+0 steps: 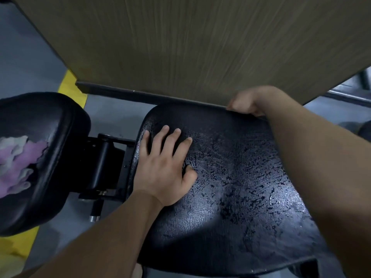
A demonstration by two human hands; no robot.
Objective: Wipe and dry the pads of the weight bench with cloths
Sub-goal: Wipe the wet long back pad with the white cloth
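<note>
The pad (241,197), beaded wet, bears the left hand (164,167) flat, fingers spread; the right hand (247,106) grips its far edge. The cloth (26,157) lies unheld (on the 2nd pad (56,121), left of it): best fetched, then drawn across in overlapping strokes.

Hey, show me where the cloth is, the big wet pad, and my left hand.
cloth (20,161): head view, on its purple middle folds.
big pad (251,187): head view, on its bare, wet-looking top surface.
left hand (163,169): head view, on the back of the hand.
</note>
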